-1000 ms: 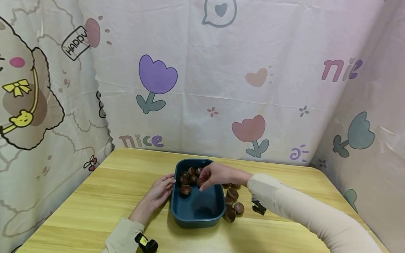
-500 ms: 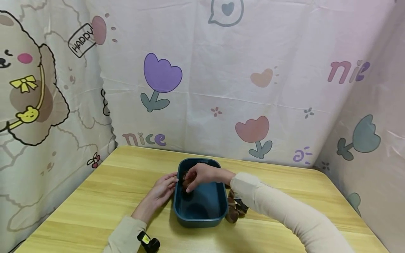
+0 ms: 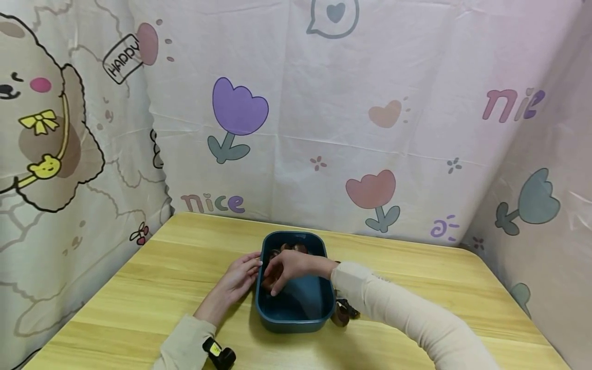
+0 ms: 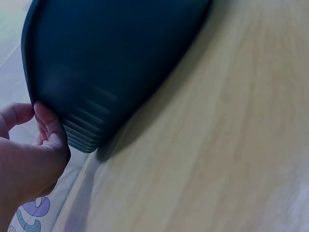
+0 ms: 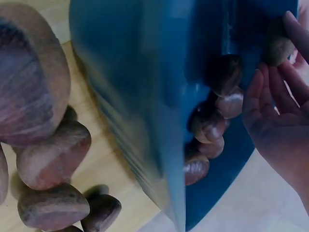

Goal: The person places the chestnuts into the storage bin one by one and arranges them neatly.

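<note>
A dark blue rectangular box [image 3: 296,326] stands on the table. My left hand [image 3: 238,277] pinches its left rim, thumb and a finger meeting at the edge in the left wrist view. Over the box's left part is my right hand [image 3: 298,263], reaching in from the right. A brown chestnut [image 5: 277,48] is held between its thumb and fingers in the right wrist view. Several glossy chestnuts [image 5: 208,125] lie at the far end inside the box, partly covered by the right hand in the head view.
More chestnuts [image 5: 53,205] lie on the wooden table [image 3: 416,282] just right of the box, mostly hidden behind the right forearm in the head view. A printed cloth [image 3: 296,128] hangs behind and at both sides.
My right hand has moved left and lower into the box with the chestnut. The left hand stays on the rim. The head view has shifted slightly.
</note>
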Available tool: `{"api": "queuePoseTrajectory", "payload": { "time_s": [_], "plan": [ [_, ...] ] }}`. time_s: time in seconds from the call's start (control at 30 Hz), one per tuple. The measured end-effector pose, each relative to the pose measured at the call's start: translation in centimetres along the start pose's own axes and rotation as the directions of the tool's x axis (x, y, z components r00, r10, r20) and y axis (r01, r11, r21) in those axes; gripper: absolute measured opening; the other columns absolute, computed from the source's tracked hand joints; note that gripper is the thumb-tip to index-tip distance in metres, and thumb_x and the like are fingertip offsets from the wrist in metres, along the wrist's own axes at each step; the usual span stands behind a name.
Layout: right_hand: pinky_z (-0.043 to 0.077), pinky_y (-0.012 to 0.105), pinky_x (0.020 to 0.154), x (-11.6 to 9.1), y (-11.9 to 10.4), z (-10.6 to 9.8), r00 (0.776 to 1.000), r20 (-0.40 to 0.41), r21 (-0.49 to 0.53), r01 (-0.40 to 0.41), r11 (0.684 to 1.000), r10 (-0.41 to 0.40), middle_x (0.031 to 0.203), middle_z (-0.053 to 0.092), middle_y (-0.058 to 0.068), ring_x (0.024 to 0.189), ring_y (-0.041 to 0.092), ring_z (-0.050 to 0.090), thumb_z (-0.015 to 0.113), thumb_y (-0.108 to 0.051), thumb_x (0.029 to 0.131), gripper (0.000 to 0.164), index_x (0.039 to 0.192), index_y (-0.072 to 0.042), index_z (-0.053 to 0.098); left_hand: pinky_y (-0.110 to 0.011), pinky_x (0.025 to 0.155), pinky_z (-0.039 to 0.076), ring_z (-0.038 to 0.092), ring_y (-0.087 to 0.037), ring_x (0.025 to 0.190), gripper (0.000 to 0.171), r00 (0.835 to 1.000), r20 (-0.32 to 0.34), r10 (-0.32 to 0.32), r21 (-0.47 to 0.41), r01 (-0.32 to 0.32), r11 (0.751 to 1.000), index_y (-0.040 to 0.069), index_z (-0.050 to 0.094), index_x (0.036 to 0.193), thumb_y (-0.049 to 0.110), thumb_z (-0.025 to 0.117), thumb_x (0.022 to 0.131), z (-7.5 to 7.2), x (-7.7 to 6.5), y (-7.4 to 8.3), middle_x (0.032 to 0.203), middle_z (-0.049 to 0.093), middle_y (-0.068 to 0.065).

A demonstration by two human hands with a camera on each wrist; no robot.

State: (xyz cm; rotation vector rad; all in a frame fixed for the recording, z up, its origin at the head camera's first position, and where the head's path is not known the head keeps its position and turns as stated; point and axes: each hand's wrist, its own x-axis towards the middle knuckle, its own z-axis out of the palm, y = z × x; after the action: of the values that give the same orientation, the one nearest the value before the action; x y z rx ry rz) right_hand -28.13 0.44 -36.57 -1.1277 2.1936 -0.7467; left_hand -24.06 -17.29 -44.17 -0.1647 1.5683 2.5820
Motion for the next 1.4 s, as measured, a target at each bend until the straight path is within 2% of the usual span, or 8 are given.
{"api": "queuePoseTrajectory", "payload": {
  "time_s": [0.33, 0.57, 0.9, 1.2, 1.4],
  "plan": [
    [0.05, 0.018, 0.075, 0.2, 0.8, 0.9, 0.999, 0.036, -0.009, 0.006, 1.0, -0.006, 0.09, 0.07, -0.001, 0.079, 0.003, 0.063, 0.08, -0.004, 0.077, 0.037, 0.113, -0.003, 0.068, -0.024, 0.074, 0.044, 0.051, -0.013, 0.081, 0.037, 1.0, -0.012, 0.011, 0.009, -0.011, 1.0, -0.01, 0.038, 0.129, -0.006, 0.044, 0.093, 0.1, 0.0, -0.1, 0.092, 0.053, -0.005],
    [0.05, 0.018, 0.076, 0.1, 0.9, 1.1, 1.0, 0.02, -0.026, 0.017, 1.0, -0.016, 0.103, 0.07, 0.01, 0.092, 0.015, 0.067, 0.079, -0.001, 0.078, 0.038, 0.114, 0.0, 0.068, -0.024, 0.073, 0.044, 0.052, -0.012, 0.079, 0.036, 1.0, -0.005, 0.015, 0.002, -0.015, 1.0, -0.01, 0.039, 0.128, -0.006, 0.044, 0.093, 0.2, 0.0, -0.2, 0.092, 0.053, -0.005],
    [0.051, 0.021, 0.077, -0.4, 0.7, 0.3, 1.0, 0.001, 0.04, 0.015, 0.999, -0.015, 0.105, 0.069, 0.011, 0.092, 0.016, 0.066, 0.075, 0.0, 0.081, 0.035, 0.115, -0.001, 0.067, -0.024, 0.075, 0.045, 0.052, -0.012, 0.081, 0.038, 1.0, 0.01, 0.013, 0.003, -0.013, 1.0, -0.011, 0.035, 0.131, -0.005, 0.043, 0.094, 0.1, 0.0, -0.1, 0.093, 0.054, -0.005],
    [0.052, 0.023, 0.078, -1.9, 0.3, -1.1, 0.996, -0.056, 0.058, 0.071, 0.996, -0.068, 0.105, 0.069, 0.013, 0.095, 0.017, 0.066, 0.074, -0.003, 0.083, 0.04, 0.121, 0.004, 0.063, -0.025, 0.076, 0.045, 0.052, -0.014, 0.083, 0.037, 1.0, -0.002, 0.01, -0.002, -0.01, 1.0, -0.011, 0.037, 0.129, -0.006, 0.044, 0.093, 0.2, 0.0, -0.1, 0.096, 0.052, -0.008],
    [0.052, 0.023, 0.076, -3.9, 0.1, -1.9, 0.986, -0.141, 0.017, 0.09, 0.996, -0.087, 0.108, 0.068, 0.013, 0.092, 0.01, 0.065, 0.074, -0.009, 0.085, 0.039, 0.121, 0.0, 0.064, -0.024, 0.076, 0.045, 0.051, -0.014, 0.084, 0.038, 1.0, -0.007, 0.023, 0.0, -0.023, 1.0, -0.012, 0.037, 0.13, -0.006, 0.044, 0.093, 0.2, -0.1, -0.2, 0.097, 0.052, -0.008]
  ]
}}
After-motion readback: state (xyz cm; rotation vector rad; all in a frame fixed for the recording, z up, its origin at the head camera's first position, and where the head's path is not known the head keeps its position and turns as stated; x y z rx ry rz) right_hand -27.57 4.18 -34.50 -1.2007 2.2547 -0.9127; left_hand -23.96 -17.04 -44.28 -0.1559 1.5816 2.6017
